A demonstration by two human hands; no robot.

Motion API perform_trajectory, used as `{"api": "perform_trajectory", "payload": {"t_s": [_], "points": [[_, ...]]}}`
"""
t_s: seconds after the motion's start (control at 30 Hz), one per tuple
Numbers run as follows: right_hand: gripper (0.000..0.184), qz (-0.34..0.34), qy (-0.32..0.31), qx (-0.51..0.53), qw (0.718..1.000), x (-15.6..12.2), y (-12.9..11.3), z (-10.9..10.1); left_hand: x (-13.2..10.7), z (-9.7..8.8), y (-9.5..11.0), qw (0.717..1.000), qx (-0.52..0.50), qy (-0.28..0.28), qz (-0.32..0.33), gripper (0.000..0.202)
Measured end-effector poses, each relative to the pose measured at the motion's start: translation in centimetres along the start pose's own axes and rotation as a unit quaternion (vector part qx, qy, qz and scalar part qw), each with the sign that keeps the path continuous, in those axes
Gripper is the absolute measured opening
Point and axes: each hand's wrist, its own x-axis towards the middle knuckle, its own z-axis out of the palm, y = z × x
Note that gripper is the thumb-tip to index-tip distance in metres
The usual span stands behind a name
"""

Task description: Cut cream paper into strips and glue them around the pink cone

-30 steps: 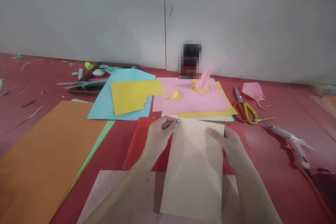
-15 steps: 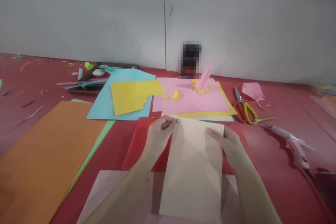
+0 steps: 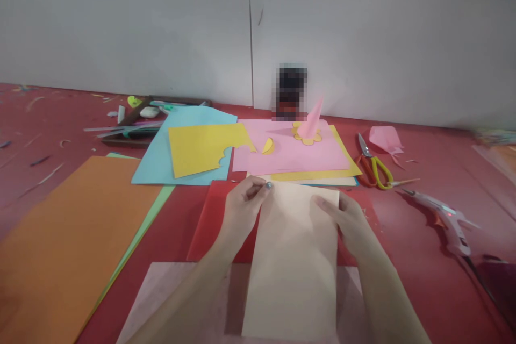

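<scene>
The near cream sheet [image 3: 293, 263] looks like smooth, dull paper. The scissors [image 3: 366, 153] on the right have shiny metal blades [image 3: 363, 143].

glue gun [image 3: 453, 220] | scissors [image 3: 368, 158] near pink scrap [image 3: 386, 138] | orange sheet [image 3: 76, 231]

Right fingers [image 3: 345, 202] partly hidden by cream sheet [image 3: 294, 263], dark object [image 3: 290, 91] pixelated, orange sheet [image 3: 76, 236] cut off at left

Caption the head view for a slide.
Left hand and right hand hold a cream sheet; scissors and a glue gun lie to the right.
</scene>
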Motion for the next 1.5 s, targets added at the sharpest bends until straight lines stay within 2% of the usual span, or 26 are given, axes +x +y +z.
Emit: {"api": "perform_trajectory", "payload": {"t_s": [0.2,0.43,0.6,0.87,1.13,1.23,1.37,1.43,1.5], "points": [[0.044,0.000,-0.004,0.001,1.000,-0.3,-0.5,0.4,0.0,0.1,0.0,1.000,0.005,-0.009,-0.006,0.018],[0.050,-0.014,0.009,0.005,1.000,0.2,0.2,0.3,0.0,0.1,-0.1,1.000,0.026,0.003,0.014,0.017],[0.041,0.006,0.000,0.014,1.000,0.3,0.0,-0.2,0.1,-0.3,0.2,0.998,0.057,0.026,0.023,0.016],[0.036,0.029,-0.041,-0.040,0.998,0.0,-0.7,-1.4,0.5,-0.5,0.0,0.998,0.052,0.024,0.015,0.019],[0.037,0.048,-0.105,-0.028,0.993,-0.6,-1.3,-2.4,0.7,-0.6,0.1,1.000,0.004,0.013,0.016,0.018],[0.040,0.054,-0.126,0.004,0.991,-0.5,-1.6,-3.2,0.8,-0.6,0.4,0.998,-0.036,-0.034,-0.023,0.020],[0.046,0.055,-0.099,0.015,0.993,-0.1,-1.2,-3.2,0.3,-0.2,0.7,0.986,-0.044,-0.148,-0.056,0.019],[0.048,0.055,-0.129,-0.021,0.990,-0.2,-0.9,-2.6,-0.3,0.3,0.7,0.977,-0.022,-0.202,-0.060,0.018],[0.050,0.072,-0.186,-0.073,0.977,-0.5,-0.6,-1.7,-0.9,0.9,0.6,0.967,0.000,-0.246,-0.058,0.017]]}}
